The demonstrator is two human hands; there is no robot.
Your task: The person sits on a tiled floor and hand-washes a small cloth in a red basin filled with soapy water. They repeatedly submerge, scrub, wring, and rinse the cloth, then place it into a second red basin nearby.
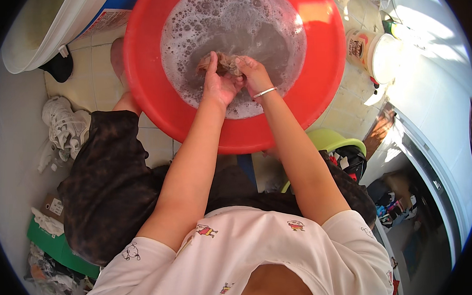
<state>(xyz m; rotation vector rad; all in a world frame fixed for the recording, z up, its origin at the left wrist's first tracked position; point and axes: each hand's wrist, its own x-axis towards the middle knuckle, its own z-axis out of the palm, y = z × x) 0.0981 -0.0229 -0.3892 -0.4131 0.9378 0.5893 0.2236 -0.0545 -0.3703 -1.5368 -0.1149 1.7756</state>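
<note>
A large red plastic basin stands in front of me, holding greyish water with white suds around its edge. Over the water, a small wet brown cloth is bunched between my two hands. My left hand supports it from below with the palm turned up and the thumb raised. On the right, my right hand pinches the cloth between thumb and fingers; a silver bangle is on that wrist. The lower part of the cloth is partly hidden by my fingers.
White sneakers lie at the left wall, above a green box. A big whitish tub stands at upper left. To the right are a white bucket and a lime-green bin beside my leg.
</note>
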